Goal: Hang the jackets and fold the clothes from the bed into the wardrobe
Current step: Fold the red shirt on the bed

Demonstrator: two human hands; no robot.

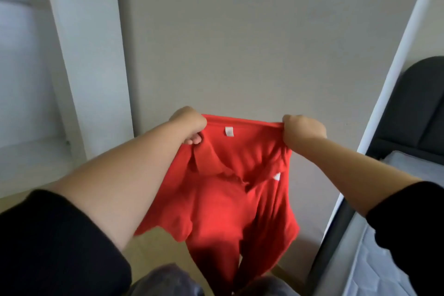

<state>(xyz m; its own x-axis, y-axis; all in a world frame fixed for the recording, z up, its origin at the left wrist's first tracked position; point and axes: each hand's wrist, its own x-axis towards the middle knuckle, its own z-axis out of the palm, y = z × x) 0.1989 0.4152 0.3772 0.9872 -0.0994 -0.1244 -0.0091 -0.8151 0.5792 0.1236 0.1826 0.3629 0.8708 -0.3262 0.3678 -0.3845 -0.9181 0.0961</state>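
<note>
Head view, left hand (189,124) and right hand (303,130) clutching red polo shirt (225,199), neck label (229,131) unreadable

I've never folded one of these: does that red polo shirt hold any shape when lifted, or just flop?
Probably floppy: the red polo shirt sags and bunches below the left hand and right hand gripping its shoulders. It looks light, held up at arm's length. Hardly fragile.

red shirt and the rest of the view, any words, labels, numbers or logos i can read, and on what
Nothing is legible.
White neck tag inside the red shirt collar: too blurred to read.
White mark on the shirt's chest: partly folded under, unreadable.
Wardrobe and bed: no text.
</note>
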